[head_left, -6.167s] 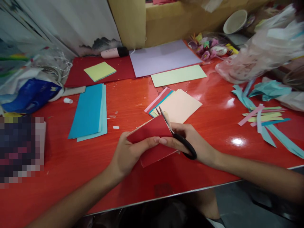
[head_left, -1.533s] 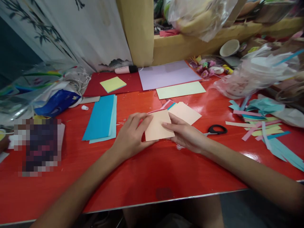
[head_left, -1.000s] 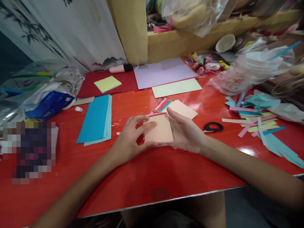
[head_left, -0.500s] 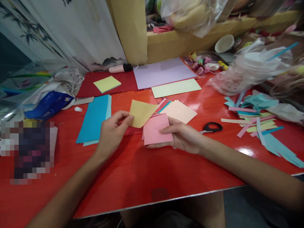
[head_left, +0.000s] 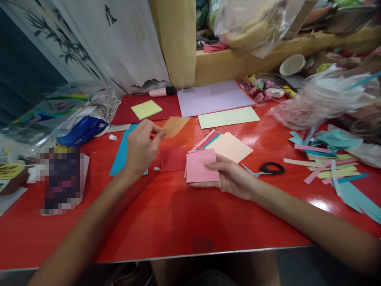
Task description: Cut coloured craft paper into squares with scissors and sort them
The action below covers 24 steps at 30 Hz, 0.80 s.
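Between thumb and fingers my left hand (head_left: 144,145) pinches a yellow-orange paper square (head_left: 175,126), blurred by motion and raised above the table. My right hand (head_left: 230,172) is closed on a small stack of pink paper squares (head_left: 202,166), thumb on top and fingers underneath. Just left of that stack lies a red paper piece (head_left: 172,160). Behind it is a fan of cream paper squares (head_left: 233,147) with pink and blue edges showing. Blue paper sheets (head_left: 120,155) are partly hidden by my left hand.
Black-handled scissors (head_left: 270,169) lie right of my right hand. Colored paper strips (head_left: 336,167) are heaped at the right. A yellow paper stack (head_left: 146,109) sits on dark red paper, beside a lilac sheet (head_left: 216,97) and a pale green strip (head_left: 229,117). A plastic-bagged cup (head_left: 330,91) stands far right.
My left hand has drawn the yellow-orange square up and away from the pink stack, uncovering the red piece. My right hand still holds the pink squares. The camera view has shifted slightly.
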Motion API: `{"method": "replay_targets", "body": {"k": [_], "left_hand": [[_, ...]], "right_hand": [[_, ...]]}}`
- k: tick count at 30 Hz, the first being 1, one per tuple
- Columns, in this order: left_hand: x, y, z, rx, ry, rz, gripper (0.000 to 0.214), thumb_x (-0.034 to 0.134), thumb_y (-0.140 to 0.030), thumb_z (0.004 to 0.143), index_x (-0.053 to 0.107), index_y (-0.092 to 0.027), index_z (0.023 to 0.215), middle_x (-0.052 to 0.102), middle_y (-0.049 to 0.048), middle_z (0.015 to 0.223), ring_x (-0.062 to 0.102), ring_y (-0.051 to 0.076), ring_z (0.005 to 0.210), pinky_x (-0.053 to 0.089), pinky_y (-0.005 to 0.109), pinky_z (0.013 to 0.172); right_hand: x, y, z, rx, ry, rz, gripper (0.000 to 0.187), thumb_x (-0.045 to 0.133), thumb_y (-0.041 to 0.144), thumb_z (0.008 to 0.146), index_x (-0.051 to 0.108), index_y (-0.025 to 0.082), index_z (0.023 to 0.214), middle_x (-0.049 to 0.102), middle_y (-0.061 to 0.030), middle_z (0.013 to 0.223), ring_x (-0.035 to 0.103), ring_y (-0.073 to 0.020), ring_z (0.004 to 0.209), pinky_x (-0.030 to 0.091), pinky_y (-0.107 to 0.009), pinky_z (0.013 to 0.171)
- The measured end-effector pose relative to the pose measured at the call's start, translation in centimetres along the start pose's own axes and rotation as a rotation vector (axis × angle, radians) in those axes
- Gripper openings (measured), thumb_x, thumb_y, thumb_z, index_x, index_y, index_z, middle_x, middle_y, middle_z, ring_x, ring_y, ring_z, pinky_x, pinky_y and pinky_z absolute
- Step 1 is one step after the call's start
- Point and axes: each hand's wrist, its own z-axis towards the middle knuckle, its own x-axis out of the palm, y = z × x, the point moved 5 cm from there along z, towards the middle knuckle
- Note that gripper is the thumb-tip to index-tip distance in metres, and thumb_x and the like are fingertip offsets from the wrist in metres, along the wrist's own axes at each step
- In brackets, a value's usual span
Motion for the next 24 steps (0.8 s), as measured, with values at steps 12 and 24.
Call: {"method": "replay_targets", "body": {"k": [12, 24], "left_hand": [[5.4, -7.0, -5.5, 0.347, 0.366, -0.213, 0.03, 0.056, -0.043, 0.083, 0.053, -0.016, 0.095, 0.056, 0.0151, 0.121, 0.054, 0.024, 0.114, 0.051, 0.036, 0.087], [5.0, -7.3, -5.8, 0.343, 0.322, -0.22, 0.048, 0.064, -0.039, 0.078, 0.045, -0.016, 0.116, 0.051, 0.0179, 0.128, 0.048, 0.027, 0.121, 0.044, 0.046, 0.097]], "right_hand": [[-0.1, 0.0, 0.7, 0.022, 0.024, 0.153, 0.026, 0.046, 0.041, 0.091, 0.051, 0.026, 0.113, 0.059, 0.0006, 0.085, 0.054, -0.0066, 0.058, 0.051, -0.02, 0.056], [0.0, 0.1, 0.6, 0.063, 0.072, 0.115, 0.046, 0.038, 0.054, 0.089, 0.054, 0.018, 0.113, 0.061, -0.0073, 0.087, 0.055, -0.0115, 0.064, 0.046, -0.02, 0.051]]}}
